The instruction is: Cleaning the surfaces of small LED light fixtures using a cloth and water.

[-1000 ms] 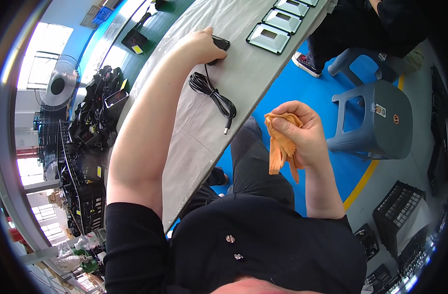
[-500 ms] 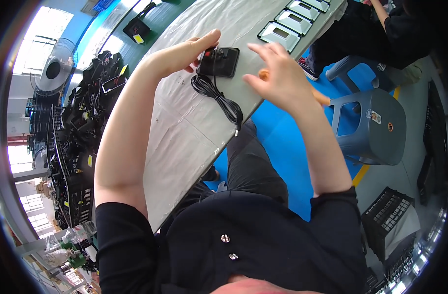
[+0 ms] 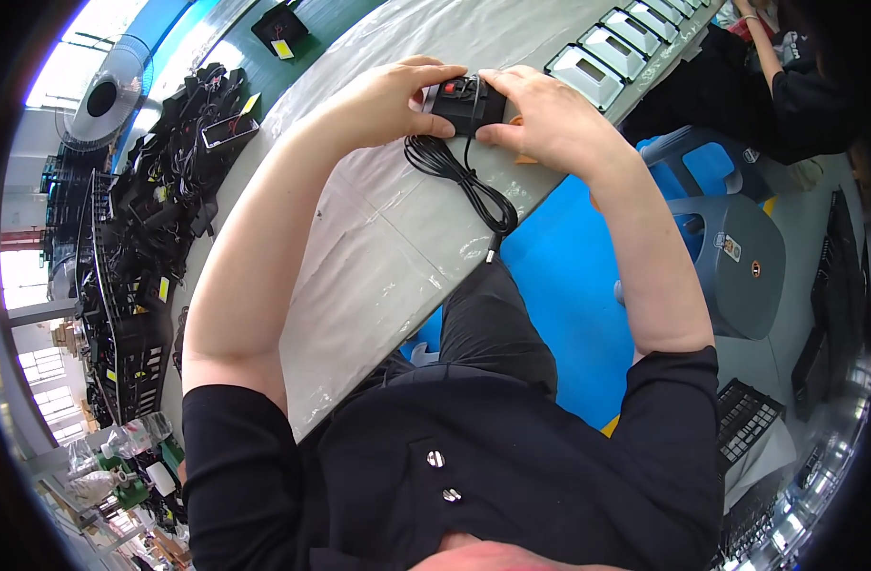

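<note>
A small black device [image 3: 469,116] with a red part on top lies on the covered table between my hands. My left hand [image 3: 397,103] grips its left side, thumb at the near edge and fingers at the far edge. My right hand [image 3: 542,119] grips the right side the same way, thumb and fingers curled round the corners. From the device runs a black cable [image 3: 488,202], tied in a coil, its plug end pointing toward me at the table edge. Something orange [image 3: 524,152], partly hidden, shows beside my right hand; its kind is unclear.
Several pale rectangular panels [image 3: 588,78] in dark frames line the table's far right edge. Dark plastic stools [image 3: 740,271] stand on the right, near another person in black [image 3: 712,95]. Black devices and cables [image 3: 155,190] are heaped on the left, by a fan [image 3: 102,98].
Both hands have closed in on the device from either side and now hold it. Before, my right hand hovered apart from it. The view has shifted slightly.
</note>
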